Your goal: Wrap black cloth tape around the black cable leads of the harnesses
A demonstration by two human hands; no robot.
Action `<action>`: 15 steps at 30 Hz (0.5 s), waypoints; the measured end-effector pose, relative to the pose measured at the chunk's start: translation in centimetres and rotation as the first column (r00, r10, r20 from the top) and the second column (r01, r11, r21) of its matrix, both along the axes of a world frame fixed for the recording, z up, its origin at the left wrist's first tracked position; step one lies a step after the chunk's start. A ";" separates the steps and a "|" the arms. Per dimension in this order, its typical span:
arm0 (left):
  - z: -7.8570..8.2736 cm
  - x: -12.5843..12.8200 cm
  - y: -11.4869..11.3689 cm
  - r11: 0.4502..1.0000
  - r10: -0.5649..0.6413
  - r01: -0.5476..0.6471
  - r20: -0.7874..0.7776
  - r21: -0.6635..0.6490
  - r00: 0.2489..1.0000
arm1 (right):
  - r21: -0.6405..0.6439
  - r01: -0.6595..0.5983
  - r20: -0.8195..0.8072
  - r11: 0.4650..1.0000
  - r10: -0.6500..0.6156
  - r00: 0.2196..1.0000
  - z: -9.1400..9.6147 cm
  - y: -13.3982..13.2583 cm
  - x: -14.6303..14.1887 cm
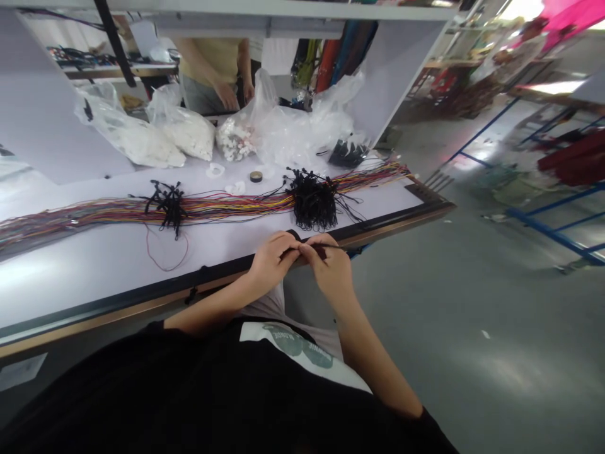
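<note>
At the front edge of the bench, my left hand [273, 263] and my right hand [334, 272] meet, with fingertips and thumbs pinched together. A thin black cable or strip [338, 246] runs out from between the fingers of my right hand toward the right. By the left fingertips a dark rounded piece [294, 234] shows; I cannot tell whether it is a tape roll or part of the same strip. Just beyond my hands lies a bunch of black leads [314, 202] on a long bundle of coloured wires [227, 207].
Another black bunch [166, 207] lies on the wires at left. A tape roll [256, 176] sits behind them. Plastic bags of white parts [189, 132] line the back of the white bench [108, 265]. Another person [212, 69] stands across. Blue-framed racks [553, 227] stand at right.
</note>
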State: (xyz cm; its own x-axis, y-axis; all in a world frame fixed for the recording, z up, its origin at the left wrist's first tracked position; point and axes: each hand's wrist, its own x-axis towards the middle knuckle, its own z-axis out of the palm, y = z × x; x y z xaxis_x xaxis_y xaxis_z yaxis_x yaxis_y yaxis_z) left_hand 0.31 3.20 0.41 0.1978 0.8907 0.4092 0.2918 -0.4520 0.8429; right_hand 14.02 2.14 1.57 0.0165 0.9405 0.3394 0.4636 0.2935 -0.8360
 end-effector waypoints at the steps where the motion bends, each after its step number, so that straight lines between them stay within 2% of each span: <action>1: 0.0 0.0 -0.1 0.999 0.036 -0.034 0.067 -0.031 0.997 | 0.048 0.016 0.024 0.999 -0.018 1.000 -0.1 0.1 0.0; 3: 0.2 -0.1 0.0 0.980 0.104 -0.059 0.235 -0.191 0.966 | 0.153 0.041 0.051 0.987 -0.049 0.998 -0.2 0.1 -0.1; 4: 0.3 -0.4 0.1 0.953 0.099 0.004 0.323 -0.303 0.941 | 0.191 0.041 0.052 0.981 -0.051 0.997 -0.2 0.0 -0.2; 6: 0.5 -0.9 0.7 0.845 -0.001 0.256 0.477 -0.470 0.879 | 0.222 0.014 0.042 0.975 -0.024 0.999 -0.1 -0.3 -0.5; 8: 0.5 -1.5 1.4 0.702 -0.140 0.483 0.564 -0.523 0.814 | 0.200 -0.025 0.011 0.979 0.023 1.000 0.1 -0.6 -0.9; 9: 0.4 -1.7 1.6 0.659 -0.188 0.538 0.577 -0.525 0.795 | 0.172 -0.034 -0.013 0.984 0.037 0.999 0.2 -0.8 -1.0; 10: 0.3 -1.8 1.7 0.651 -0.214 0.552 0.572 -0.521 0.792 | 0.135 -0.029 -0.042 0.990 0.035 0.998 0.1 -0.8 -1.1; 12: 0.2 -1.9 1.4 0.684 -0.220 0.532 0.554 -0.500 0.803 | 0.048 0.028 -0.116 0.998 -0.022 0.993 -0.1 -0.8 -1.2; 15: 0.8 -2.2 0.4 0.806 -0.273 0.448 0.429 -0.386 0.861 | -0.056 0.122 -0.248 0.991 -0.133 0.960 -0.8 -0.4 -0.6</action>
